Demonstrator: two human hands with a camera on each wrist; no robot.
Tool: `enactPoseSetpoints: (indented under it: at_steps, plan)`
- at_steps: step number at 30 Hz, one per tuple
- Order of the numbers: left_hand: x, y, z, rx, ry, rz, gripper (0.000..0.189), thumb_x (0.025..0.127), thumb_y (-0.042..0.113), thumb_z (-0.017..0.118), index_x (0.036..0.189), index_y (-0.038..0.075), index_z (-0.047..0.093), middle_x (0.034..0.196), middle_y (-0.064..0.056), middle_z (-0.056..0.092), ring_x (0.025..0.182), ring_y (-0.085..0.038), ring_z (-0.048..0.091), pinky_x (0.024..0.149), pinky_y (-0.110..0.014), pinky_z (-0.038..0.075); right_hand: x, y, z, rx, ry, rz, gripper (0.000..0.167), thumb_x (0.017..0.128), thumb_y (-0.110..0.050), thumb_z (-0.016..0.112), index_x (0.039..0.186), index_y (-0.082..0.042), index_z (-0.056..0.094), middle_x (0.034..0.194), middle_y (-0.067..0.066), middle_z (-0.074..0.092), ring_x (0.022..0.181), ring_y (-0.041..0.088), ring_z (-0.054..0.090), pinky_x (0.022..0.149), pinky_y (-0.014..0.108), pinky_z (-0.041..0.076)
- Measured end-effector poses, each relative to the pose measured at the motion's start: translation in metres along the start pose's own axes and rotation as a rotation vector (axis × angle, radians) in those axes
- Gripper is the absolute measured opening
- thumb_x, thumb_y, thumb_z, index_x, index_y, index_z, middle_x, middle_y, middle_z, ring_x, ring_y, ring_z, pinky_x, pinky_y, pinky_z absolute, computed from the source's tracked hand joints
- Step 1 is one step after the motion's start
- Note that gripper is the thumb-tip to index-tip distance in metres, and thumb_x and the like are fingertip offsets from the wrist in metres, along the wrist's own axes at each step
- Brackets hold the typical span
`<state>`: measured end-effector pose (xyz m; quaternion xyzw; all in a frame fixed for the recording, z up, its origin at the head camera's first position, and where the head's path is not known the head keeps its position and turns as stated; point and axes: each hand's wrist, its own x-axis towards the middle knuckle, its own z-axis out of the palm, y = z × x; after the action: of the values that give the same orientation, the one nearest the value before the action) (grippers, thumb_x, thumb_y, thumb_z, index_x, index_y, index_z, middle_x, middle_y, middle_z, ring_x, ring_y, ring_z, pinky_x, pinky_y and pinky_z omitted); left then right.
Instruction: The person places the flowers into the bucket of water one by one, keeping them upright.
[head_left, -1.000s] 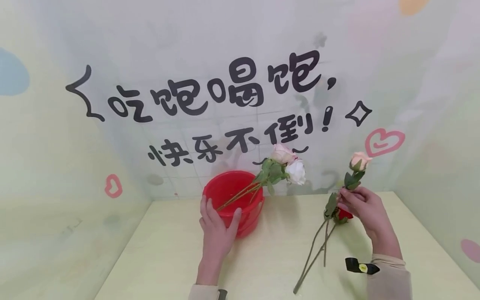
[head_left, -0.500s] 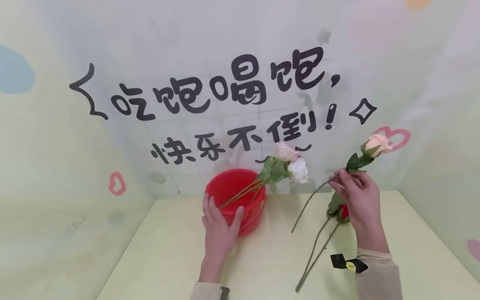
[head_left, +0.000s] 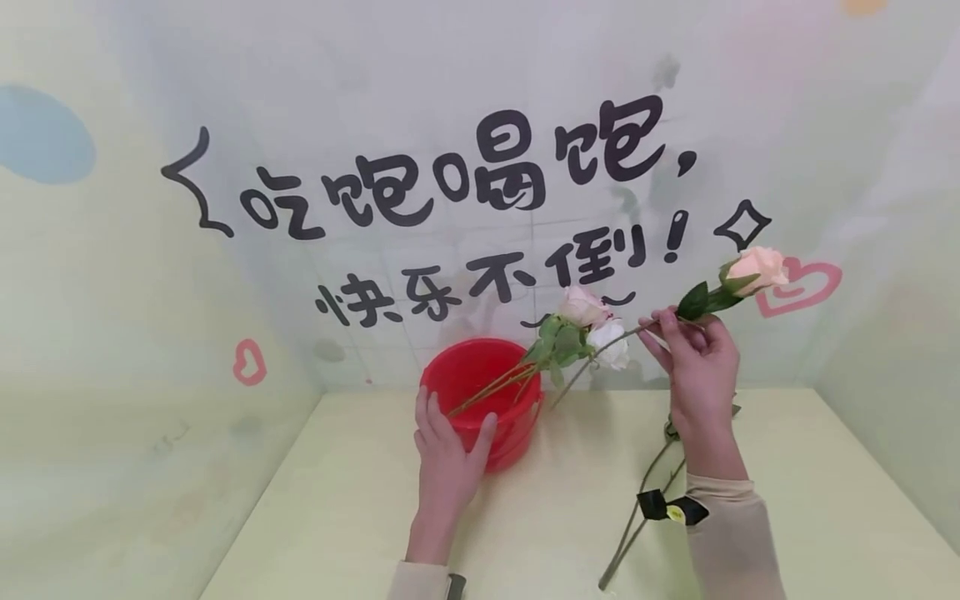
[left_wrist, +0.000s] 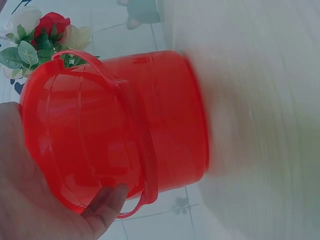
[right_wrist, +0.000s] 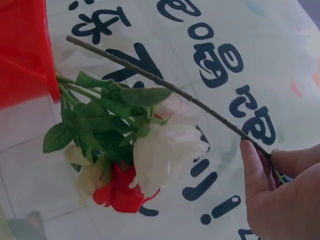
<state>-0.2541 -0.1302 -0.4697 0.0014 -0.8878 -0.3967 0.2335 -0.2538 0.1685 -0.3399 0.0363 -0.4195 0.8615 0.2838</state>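
Note:
My left hand (head_left: 448, 450) holds the side of a red plastic bucket (head_left: 506, 450), thumb and fingers spread around its wall near the rim. Several roses stand in the bucket, leaning right over its rim; a white rose (right_wrist: 170, 145) and a red rose (right_wrist: 122, 189) show in the right wrist view. Up to the right, my right hand (head_left: 693, 367) pinches the stem of a peach rose (head_left: 757, 271) just below its leaves. Its bare stem slopes down leftward, the cut end close to the bucket's right side in the head view and overlapping the white bloom there.
More rose stems (head_left: 633, 533) lie on the pale table (head_left: 540, 533), their heads mostly hidden behind my right forearm. A printed backdrop (head_left: 420, 75) with dark lettering stands behind the table and along both sides.
My right hand has lifted the peach rose off the other stems and carried it left and up, tilting its bloom to the right. My left hand stays on the bucket.

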Motion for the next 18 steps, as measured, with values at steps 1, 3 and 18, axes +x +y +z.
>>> enactPoseSetpoints:
  at_steps: [1,3,18]
  plan:
    - [-0.001,0.0,0.0,0.002,-0.001,-0.003,0.116,0.086,0.049,0.085,0.168,0.014,0.011,0.171,-0.004,0.017,0.142,-0.03,0.037,0.092,-0.052,0.061,0.0,0.003,0.003,-0.005,0.005,-0.002,0.023,0.096,-0.005,0.075,0.114,0.003,0.064,0.1,0.012,0.074,0.092,0.024,0.077,0.087,0.039,0.061]
    - [-0.002,0.001,-0.001,0.002,-0.004,-0.006,0.116,0.086,0.048,0.086,0.168,0.013,0.012,0.172,-0.004,0.017,0.142,-0.031,0.037,0.092,-0.052,0.061,0.0,0.01,0.01,-0.015,0.014,-0.014,0.021,0.096,-0.005,0.074,0.113,0.002,0.065,0.099,0.012,0.074,0.091,0.023,0.077,0.087,0.039,0.061]
    - [-0.001,-0.001,0.001,-0.001,0.004,0.002,0.117,0.084,0.049,0.087,0.168,0.016,0.012,0.172,-0.003,0.017,0.142,-0.029,0.037,0.092,-0.051,0.061,-0.008,0.053,0.052,-0.03,0.0,-0.07,0.02,0.098,-0.001,0.073,0.114,0.008,0.063,0.099,0.011,0.076,0.086,0.019,0.078,0.085,0.038,0.063]
